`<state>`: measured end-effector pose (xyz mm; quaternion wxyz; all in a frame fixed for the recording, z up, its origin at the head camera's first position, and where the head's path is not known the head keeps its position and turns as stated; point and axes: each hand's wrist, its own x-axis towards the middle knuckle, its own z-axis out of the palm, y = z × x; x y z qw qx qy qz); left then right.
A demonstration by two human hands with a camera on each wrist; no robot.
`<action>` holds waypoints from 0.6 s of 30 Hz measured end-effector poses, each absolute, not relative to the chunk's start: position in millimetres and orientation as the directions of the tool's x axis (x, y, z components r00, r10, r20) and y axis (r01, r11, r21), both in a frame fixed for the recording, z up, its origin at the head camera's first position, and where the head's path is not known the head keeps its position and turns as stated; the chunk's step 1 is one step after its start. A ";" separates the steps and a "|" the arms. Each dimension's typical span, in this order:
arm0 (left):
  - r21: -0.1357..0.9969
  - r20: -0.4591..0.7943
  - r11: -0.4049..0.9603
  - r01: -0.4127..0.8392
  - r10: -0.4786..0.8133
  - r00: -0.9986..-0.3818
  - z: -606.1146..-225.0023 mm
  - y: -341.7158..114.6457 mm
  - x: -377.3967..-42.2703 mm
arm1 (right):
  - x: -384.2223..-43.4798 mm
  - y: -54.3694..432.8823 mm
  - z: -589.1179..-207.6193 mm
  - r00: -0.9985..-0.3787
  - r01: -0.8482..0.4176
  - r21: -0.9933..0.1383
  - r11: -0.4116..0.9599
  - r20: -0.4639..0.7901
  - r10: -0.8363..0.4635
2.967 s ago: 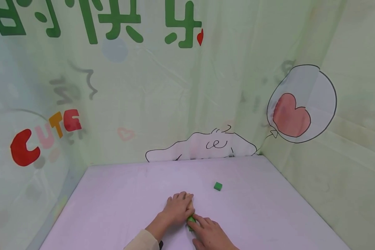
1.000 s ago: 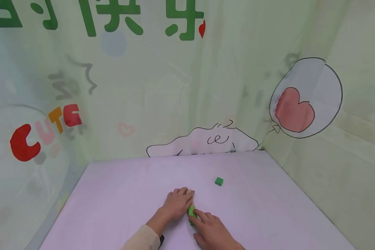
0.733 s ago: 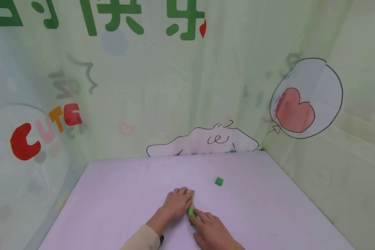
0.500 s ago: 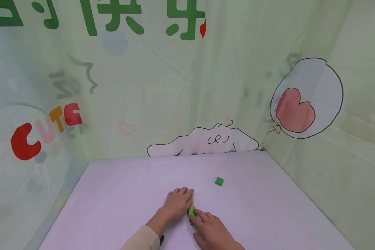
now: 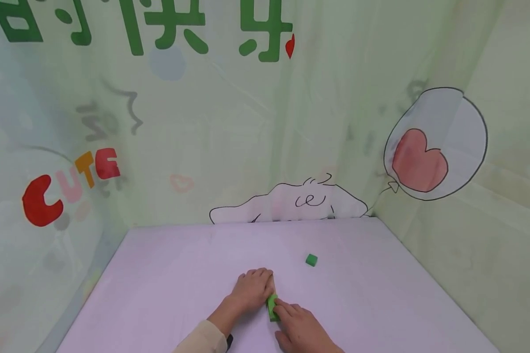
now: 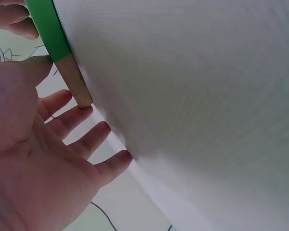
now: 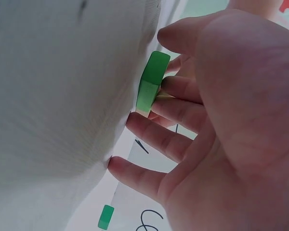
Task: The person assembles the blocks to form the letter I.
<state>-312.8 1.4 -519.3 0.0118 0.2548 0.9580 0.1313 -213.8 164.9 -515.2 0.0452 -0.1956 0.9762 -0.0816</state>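
A pale wooden block [image 6: 73, 82] lies on the table, end to end with a green block [image 5: 272, 309]; whether they are joined, I cannot tell. My left hand [image 5: 252, 289] holds the wooden block, thumb at the seam and two fingertips at its far end, as the left wrist view shows. From above, that hand hides most of the wood. On the green block's right side rest fingertips of my right hand [image 5: 302, 327], its thumb apart from the block. In the right wrist view the green block [image 7: 153, 79] shows its near end, with two other fingertips against the tabletop.
Farther back and to the right, a small dark green block [image 5: 311, 260] sits alone on the pale lilac tabletop [image 5: 181, 274]. Printed cloth walls [image 5: 229, 122] rise behind the table and along both sides.
My right fingertips have drawn off the green block's top to its right side, so more of its top shows. The left hand stays by the wooden block. The head view has shifted slightly.
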 end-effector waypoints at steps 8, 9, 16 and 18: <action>0.292 -0.010 0.825 0.485 0.509 -0.861 -522.0 -2.9 -313.8 | -213.1 164.9 -518.5 -0.919 -0.371 -0.205 0.906 -0.063 -0.390; 0.293 -0.018 0.824 0.485 0.512 -0.859 -522.2 -3.2 -314.2 | -213.2 165.1 -518.1 -0.919 -0.369 -0.209 0.906 -0.065 -0.389; 0.295 -0.067 0.828 0.477 0.516 -0.854 -515.5 -4.2 -311.9 | -213.0 167.7 -518.0 -0.926 -0.354 -0.227 0.907 -0.048 -0.374; 0.298 -0.080 0.834 0.465 0.507 -0.858 -514.7 -4.0 -311.2 | -212.7 168.4 -519.0 -0.927 -0.355 -0.231 0.906 -0.039 -0.373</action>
